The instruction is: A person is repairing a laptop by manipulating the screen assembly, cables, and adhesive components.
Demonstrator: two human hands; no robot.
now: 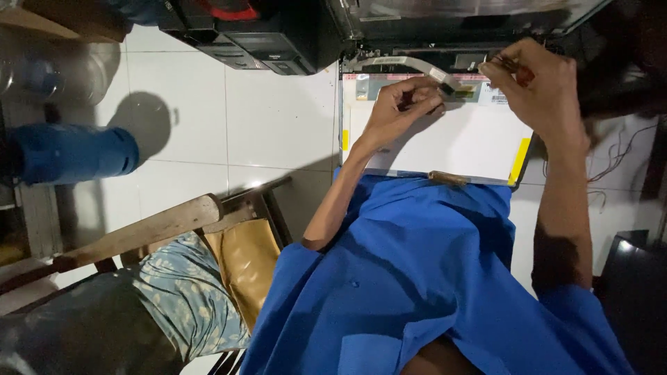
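In the upper middle of the frame a white display panel [445, 142] lies flat across the person's lap. The left hand [401, 107] presses its curled fingertips down beside a flat ribbon cable [406, 64], seemingly to steady it. The right hand [538, 83], upper right, pinches a small reddish-handled tool [517, 69] at the panel's top edge.

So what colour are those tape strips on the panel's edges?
Yellow: the tape strips sit on the white panel near both hands, clearest in the head view.

We see a white laptop screen panel [445, 142] on the lap, with yellow tape tabs [519, 160] and a small white label [497, 94].
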